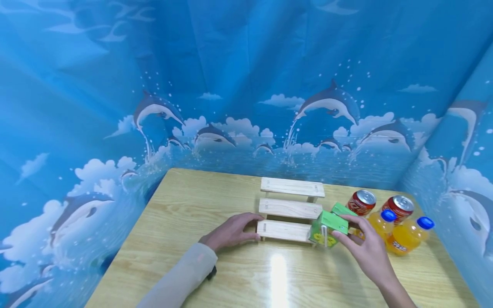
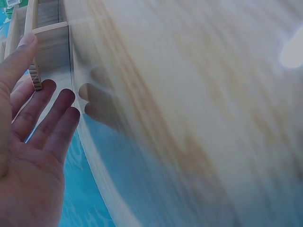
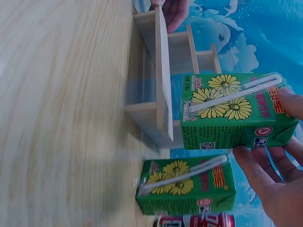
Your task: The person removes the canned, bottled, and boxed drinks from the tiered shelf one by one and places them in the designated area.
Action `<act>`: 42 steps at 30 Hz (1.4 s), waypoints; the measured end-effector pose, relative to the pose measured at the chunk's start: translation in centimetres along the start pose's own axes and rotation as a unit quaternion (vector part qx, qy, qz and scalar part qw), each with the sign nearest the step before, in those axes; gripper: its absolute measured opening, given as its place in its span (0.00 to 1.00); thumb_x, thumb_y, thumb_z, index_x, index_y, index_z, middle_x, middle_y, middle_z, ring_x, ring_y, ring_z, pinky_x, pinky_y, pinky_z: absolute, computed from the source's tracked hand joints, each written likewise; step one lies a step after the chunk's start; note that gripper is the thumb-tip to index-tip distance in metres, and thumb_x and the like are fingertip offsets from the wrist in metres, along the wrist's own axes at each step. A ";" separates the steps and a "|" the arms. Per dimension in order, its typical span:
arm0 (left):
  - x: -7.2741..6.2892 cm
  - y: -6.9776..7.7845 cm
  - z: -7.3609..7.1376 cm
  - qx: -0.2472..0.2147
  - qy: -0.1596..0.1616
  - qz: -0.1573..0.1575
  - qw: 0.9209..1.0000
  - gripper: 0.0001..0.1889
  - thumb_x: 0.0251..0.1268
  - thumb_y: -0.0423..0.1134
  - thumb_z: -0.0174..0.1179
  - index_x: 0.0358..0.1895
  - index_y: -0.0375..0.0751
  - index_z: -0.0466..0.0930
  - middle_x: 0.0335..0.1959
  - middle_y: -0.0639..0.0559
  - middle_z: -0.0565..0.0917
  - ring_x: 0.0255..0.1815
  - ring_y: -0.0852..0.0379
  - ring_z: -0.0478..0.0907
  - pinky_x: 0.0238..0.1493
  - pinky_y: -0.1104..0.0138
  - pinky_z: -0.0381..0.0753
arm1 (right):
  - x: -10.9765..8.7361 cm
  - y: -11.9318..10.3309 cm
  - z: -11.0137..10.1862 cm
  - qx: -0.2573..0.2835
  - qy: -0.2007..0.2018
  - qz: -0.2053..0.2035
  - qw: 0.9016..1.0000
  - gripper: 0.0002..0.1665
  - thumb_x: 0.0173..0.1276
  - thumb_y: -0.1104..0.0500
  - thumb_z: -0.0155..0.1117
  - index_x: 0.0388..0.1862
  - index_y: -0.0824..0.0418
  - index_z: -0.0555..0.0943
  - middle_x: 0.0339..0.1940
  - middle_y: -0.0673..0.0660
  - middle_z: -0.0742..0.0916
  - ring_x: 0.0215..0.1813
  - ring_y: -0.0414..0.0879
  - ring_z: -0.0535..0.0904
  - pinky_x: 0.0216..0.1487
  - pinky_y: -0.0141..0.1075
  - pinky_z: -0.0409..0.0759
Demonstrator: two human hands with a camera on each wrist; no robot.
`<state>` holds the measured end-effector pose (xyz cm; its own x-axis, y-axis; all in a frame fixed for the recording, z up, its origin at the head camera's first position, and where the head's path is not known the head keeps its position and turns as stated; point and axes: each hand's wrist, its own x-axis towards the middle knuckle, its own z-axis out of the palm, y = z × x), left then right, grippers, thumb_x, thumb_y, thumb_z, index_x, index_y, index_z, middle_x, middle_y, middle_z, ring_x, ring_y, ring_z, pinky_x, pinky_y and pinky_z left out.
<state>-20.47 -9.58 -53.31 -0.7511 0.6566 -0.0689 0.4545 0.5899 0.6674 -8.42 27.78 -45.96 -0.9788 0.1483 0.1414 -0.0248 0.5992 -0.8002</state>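
My left hand point(image 1: 233, 233) grips the left end of the lowest step of a three-step wooden display rack point(image 1: 286, 231), thumb at the front edge and index finger at the back. In the left wrist view its other fingers point(image 2: 59, 111) spread loosely beside the rack. My right hand point(image 1: 369, 252) pinches a green drink carton with yellow flowers and a straw point(image 3: 222, 113). This carton is held upright at the right end of the lowest step, overlapping it in the head view. A second green carton point(image 3: 189, 187) stands on the table behind and right of it.
Two red soda cans point(image 1: 362, 203) and two orange drink bottles with blue caps point(image 1: 410, 235) stand at the table's right. The wooden table point(image 1: 185, 196) meets a blue dolphin-print curtain point(image 1: 246, 85) at the back and sides.
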 end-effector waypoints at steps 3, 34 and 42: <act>0.0 0.0 0.0 0.001 -0.001 0.003 1.000 0.34 0.76 0.57 0.69 0.81 0.56 0.73 0.79 0.59 0.77 0.81 0.54 0.72 0.83 0.54 0.74 | -0.4 0.7 -0.5 -0.001 0.005 0.018 1.000 0.35 0.77 0.47 0.74 0.76 0.60 0.76 0.71 0.61 0.79 0.55 0.22 0.73 0.49 0.16 0.84; 0.0 -0.1 0.0 0.002 -0.005 0.001 1.000 0.34 0.76 0.57 0.68 0.81 0.57 0.72 0.80 0.60 0.76 0.82 0.54 0.71 0.83 0.53 0.74 | -2.9 6.1 -4.1 -0.054 0.017 0.078 0.995 0.37 0.77 0.46 0.74 0.75 0.64 0.75 0.68 0.63 0.78 0.51 0.15 0.66 0.42 0.14 0.83; 0.0 0.1 -0.1 0.003 -0.005 -0.003 1.000 0.34 0.76 0.57 0.68 0.81 0.58 0.72 0.80 0.61 0.76 0.82 0.55 0.71 0.84 0.54 0.74 | -2.9 7.0 -4.4 -0.053 0.016 0.072 0.996 0.37 0.76 0.49 0.76 0.74 0.66 0.75 0.68 0.64 0.78 0.50 0.14 0.66 0.42 0.14 0.83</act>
<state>-20.50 -9.55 -53.24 -0.7485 0.6583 -0.0799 0.4539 0.5965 0.6619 -4.82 34.97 -49.41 -0.9636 0.2626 0.0499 0.1382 0.6492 -0.7479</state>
